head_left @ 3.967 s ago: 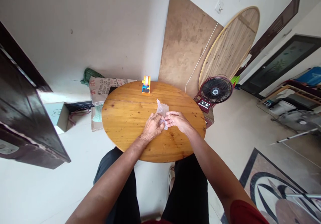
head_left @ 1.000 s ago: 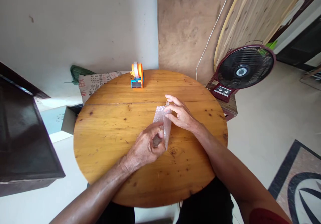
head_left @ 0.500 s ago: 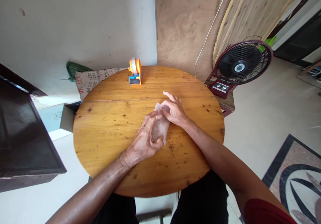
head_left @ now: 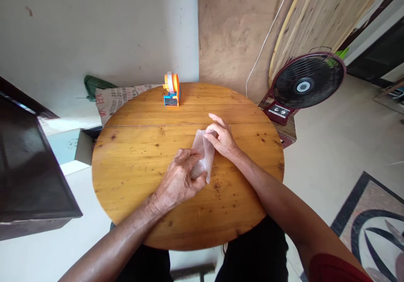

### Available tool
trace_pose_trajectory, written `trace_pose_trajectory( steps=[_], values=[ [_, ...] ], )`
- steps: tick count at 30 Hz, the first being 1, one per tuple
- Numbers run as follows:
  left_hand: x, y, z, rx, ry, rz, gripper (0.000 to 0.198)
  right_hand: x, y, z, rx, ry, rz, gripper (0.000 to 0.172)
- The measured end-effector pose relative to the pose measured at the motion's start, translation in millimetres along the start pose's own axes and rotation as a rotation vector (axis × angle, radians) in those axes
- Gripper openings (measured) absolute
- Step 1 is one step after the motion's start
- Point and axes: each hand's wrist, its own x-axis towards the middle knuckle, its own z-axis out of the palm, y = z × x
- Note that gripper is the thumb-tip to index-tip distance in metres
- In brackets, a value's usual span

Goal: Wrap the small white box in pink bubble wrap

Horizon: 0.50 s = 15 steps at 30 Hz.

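Pouch of clear bubble wrap [head_left: 205, 147] at the middle of our round wooden table [head_left: 132, 164], something dark inside, our left hand [head_left: 179, 182] curled around its near end, our right hand [head_left: 224, 139] pinching its far edge, orange-and-blue tape dispenser [head_left: 171, 90] at the far edge, maroon fan [head_left: 307, 82] off the right edge.

Bright, even daylight, soft shadows, sharp centre, strong wide-angle distortion at the edges.

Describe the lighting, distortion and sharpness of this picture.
Head view: soft even daylight, mild sheen on the wooden table; head view: wide-angle lens stretches the edges, forearms splaying outward; head view: left hand, right hand and bubble wrap are sharp, unblurred.
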Motion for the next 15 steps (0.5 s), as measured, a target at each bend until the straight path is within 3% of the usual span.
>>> trace_pose_trajectory(
  steps=[6, 9, 15],
  values=[
    [-1.0, -2.0, 2.2, -0.042, 0.008, 0.005, 0.029, -1.6, -4.3, 1.9, -0.075, -0.086, 0.025, 0.008],
    [-1.0, 0.8, 2.3, -0.042, -0.008, -0.044, 0.039, -1.8, -4.0, 2.4, -0.109, -0.123, 0.031, 0.010],
    [-2.9, 4.1, 1.4, 0.061, 0.036, -0.036, 0.036, -1.4, -2.8, 1.9, -0.099, -0.111, 0.029, 0.011]
  ],
)
